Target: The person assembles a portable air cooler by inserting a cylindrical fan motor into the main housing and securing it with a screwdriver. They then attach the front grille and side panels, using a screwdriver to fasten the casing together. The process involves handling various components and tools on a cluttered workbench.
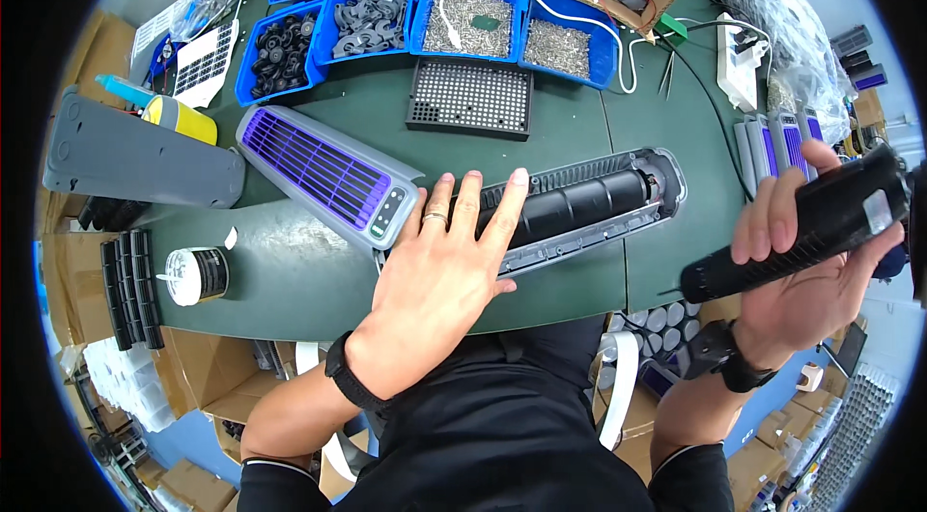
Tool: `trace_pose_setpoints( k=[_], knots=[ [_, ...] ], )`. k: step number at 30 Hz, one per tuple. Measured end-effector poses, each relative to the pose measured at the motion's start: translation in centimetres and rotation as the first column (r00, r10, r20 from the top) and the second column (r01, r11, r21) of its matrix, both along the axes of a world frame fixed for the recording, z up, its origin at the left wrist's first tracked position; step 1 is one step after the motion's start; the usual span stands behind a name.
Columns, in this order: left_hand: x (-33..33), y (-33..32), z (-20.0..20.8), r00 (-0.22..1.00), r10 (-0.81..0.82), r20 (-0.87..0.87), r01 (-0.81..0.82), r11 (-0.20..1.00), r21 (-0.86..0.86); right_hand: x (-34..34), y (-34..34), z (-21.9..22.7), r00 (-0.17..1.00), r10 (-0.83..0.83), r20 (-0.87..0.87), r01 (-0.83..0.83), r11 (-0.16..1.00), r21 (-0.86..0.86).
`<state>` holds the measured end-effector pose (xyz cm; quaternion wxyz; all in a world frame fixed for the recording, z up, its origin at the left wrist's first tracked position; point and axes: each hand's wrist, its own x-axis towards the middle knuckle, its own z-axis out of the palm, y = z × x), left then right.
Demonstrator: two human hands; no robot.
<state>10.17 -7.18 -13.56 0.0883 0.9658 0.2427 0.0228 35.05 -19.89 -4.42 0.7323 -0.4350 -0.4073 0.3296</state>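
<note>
My left hand lies with its fingers spread over the near-left end of a long grey plastic housing. A black ribbed cylinder sits inside the housing, its left end hidden under my fingers. Off to the right, my right hand grips a black electric screwdriver. Its thin bit points left and stays apart from the housing. A grey cover with a purple grille lies left of my left hand, its lower right end close to my fingers.
Blue bins of black and grey parts and screws line the back. In front of them is a black perforated tray. A grey panel, yellow roll and tub stand left. A white power strip lies right.
</note>
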Motion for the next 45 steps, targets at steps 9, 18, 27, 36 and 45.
trace_pose_setpoints(
  k=[9,18,27,36,45],
  knots=[
    [-0.1,0.4,-0.4,0.996,0.001,0.085,-0.001,1.0,-0.003,-7.9,6.6,-2.3,0.978,0.155,-0.136,-0.137,0.981,0.137],
    [-0.2,0.3,-0.8,0.993,0.007,0.121,-0.014,0.998,0.054,-9.7,7.4,-3.5,0.973,0.104,-0.206,-0.09,0.993,0.074],
    [-0.3,0.3,-1.0,0.992,0.006,0.125,-0.015,0.997,0.072,-9.7,7.4,-3.0,0.971,0.149,-0.188,-0.141,0.988,0.055],
    [-0.3,0.3,-1.3,0.991,0.014,0.135,-0.023,0.998,0.063,-10.6,7.6,-2.7,0.966,0.092,-0.24,-0.088,0.996,0.025],
    [-0.5,0.1,-1.6,0.993,0.013,0.114,-0.021,0.998,0.064,-12.9,7.9,-0.3,0.971,-0.04,0.237,0.123,0.93,-0.347]
  ],
)
